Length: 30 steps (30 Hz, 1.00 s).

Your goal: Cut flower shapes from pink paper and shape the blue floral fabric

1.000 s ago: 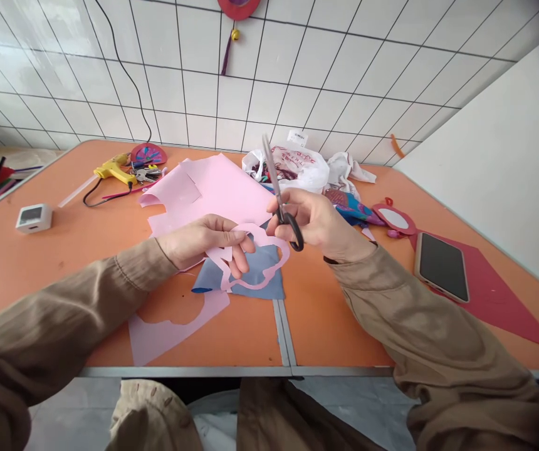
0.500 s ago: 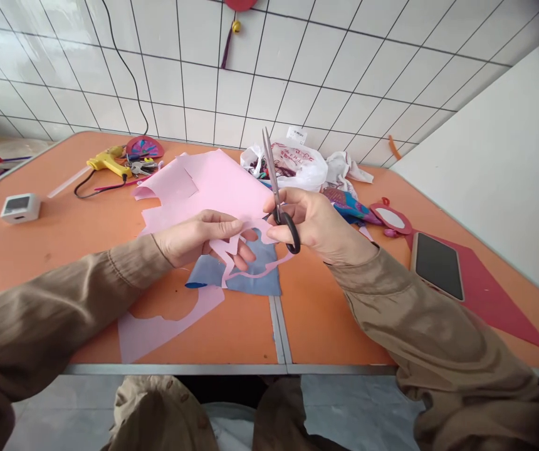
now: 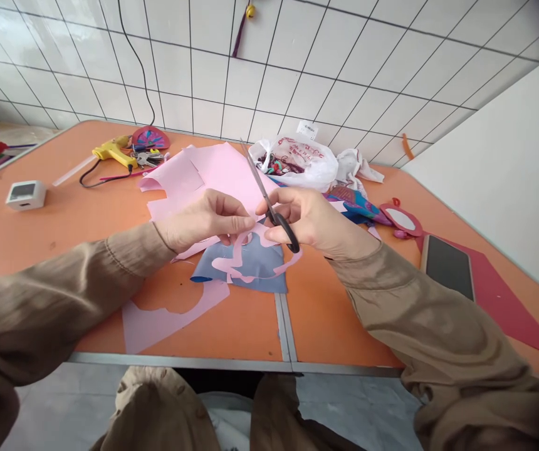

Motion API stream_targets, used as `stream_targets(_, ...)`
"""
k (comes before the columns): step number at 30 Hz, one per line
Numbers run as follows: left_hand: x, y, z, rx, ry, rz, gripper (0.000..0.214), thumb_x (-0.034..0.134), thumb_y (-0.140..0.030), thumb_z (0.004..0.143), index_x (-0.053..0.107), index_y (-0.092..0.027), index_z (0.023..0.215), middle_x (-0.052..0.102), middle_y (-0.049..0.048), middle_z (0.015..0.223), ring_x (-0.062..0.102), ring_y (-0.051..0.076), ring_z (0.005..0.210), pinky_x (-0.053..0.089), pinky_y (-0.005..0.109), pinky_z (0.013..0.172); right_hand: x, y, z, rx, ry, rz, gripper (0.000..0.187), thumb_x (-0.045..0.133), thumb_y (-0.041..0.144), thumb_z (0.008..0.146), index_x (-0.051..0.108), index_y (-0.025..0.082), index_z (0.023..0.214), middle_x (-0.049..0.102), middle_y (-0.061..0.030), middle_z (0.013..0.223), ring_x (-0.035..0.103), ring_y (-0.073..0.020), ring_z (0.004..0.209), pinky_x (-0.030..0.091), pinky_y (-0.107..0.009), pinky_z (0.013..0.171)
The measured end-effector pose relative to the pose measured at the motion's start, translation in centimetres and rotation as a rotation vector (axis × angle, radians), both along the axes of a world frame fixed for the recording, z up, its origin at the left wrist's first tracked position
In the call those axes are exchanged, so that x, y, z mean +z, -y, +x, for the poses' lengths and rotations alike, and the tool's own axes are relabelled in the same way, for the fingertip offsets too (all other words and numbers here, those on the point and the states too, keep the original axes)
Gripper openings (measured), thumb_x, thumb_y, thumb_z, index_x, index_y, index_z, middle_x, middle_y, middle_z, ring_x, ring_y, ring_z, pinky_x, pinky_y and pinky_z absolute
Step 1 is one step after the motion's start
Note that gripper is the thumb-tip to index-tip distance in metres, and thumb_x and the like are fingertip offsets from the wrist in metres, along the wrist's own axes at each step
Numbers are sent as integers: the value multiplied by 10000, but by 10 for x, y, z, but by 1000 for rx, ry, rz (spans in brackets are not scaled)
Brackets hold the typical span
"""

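Observation:
My left hand pinches a thin pink paper cut-out outline that dangles over a blue sheet on the orange table. My right hand grips black-handled scissors, blades closed and pointing up-left, close to my left fingertips. Behind the hands lies a large pink sheet with pieces cut away. A pink offcut with a scalloped hole rests near the table's front edge.
A yellow glue gun and keys lie at the back left, a small white device further left. A white plastic bag, a small mirror, a phone on red paper sit to the right.
The scissors have tilted from nearly upright to leaning left. My two hands came closer together, and the pink outline shifted in my left fingers. The camera view dipped slightly.

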<state>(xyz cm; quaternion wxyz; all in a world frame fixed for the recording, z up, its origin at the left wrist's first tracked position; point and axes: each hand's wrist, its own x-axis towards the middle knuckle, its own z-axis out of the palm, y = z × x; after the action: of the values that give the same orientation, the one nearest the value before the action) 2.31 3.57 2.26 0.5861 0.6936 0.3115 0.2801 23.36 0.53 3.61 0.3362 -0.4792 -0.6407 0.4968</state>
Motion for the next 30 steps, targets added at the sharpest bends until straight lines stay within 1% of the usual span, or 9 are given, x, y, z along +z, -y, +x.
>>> stream_targets(4, 9, -4, -3, -6, -81, 78, 213, 762, -271, 789, 723, -137, 628, 667, 47, 566, 589, 112, 494, 425, 204, 457, 4, 0, -8, 40, 35, 101, 290, 821, 212, 612, 623, 228, 824, 612, 43, 616, 537, -106, 515, 398, -227, 444)
stream_targets(7, 14, -6, -6, -5, -93, 68, 196, 741, -231, 797, 738, -125, 633, 681, 62, 578, 561, 99, 482, 414, 190, 434, 8, 1, -8, -91, 17, 289, 315, 834, 253, 646, 615, 252, 872, 635, 20, 687, 598, -154, 614, 484, -286, 529)
stream_targets(12, 11, -8, -7, 66, 108, -240, 218, 758, -190, 803, 699, -93, 617, 702, 80, 655, 567, 72, 469, 454, 162, 433, 23, 9, 6, -279, -58, 540, 272, 794, 291, 740, 594, 278, 924, 602, 17, 687, 592, -163, 601, 505, -337, 572)
stream_targets(15, 4, -5, -5, 233, 319, -450, 184, 723, -143, 856, 695, -74, 688, 686, 58, 651, 601, 64, 479, 505, 148, 475, 29, 13, 13, -167, -69, 474, 261, 792, 382, 755, 603, 276, 900, 597, 16, 637, 580, -162, 538, 490, -341, 528)
stream_targets(19, -4, 9, -4, 383, 441, -585, 170, 663, -43, 881, 692, -86, 719, 681, 38, 609, 684, 94, 554, 559, 147, 546, 27, 15, 15, 7, 6, 327, 310, 816, 409, 701, 616, 257, 884, 621, 11, 612, 572, -166, 506, 475, -333, 497)
stream_targets(22, -9, 21, -6, 411, 455, -627, 147, 709, -16, 830, 692, -95, 707, 705, 40, 623, 715, 118, 588, 575, 160, 559, 24, 15, 17, 150, 106, 283, 249, 787, 349, 733, 635, 250, 903, 618, 6, 632, 580, -165, 553, 455, -310, 501)
stream_targets(25, -15, 28, -6, 444, 496, -626, 158, 758, -24, 781, 683, -102, 666, 679, 12, 582, 660, 94, 488, 484, 128, 419, 22, 17, 23, 270, 190, 279, 212, 775, 323, 758, 662, 248, 920, 612, 8, 641, 570, -157, 570, 464, -307, 530)
stream_targets(27, -17, 30, -5, 466, 532, -621, 172, 771, -29, 769, 675, -106, 648, 672, -2, 580, 623, 71, 442, 440, 117, 378, 20, 17, 27, 295, 240, 279, 209, 775, 339, 769, 700, 256, 945, 607, 7, 633, 548, -153, 546, 455, -306, 511)
stream_targets(30, -16, 31, -5, 498, 580, -621, 186, 746, -25, 798, 667, -114, 655, 702, 5, 631, 679, 84, 510, 516, 121, 456, 14, 16, 30, 310, 281, 286, 257, 776, 347, 774, 751, 269, 1018, 598, 11, 617, 534, -151, 523, 456, -304, 490)
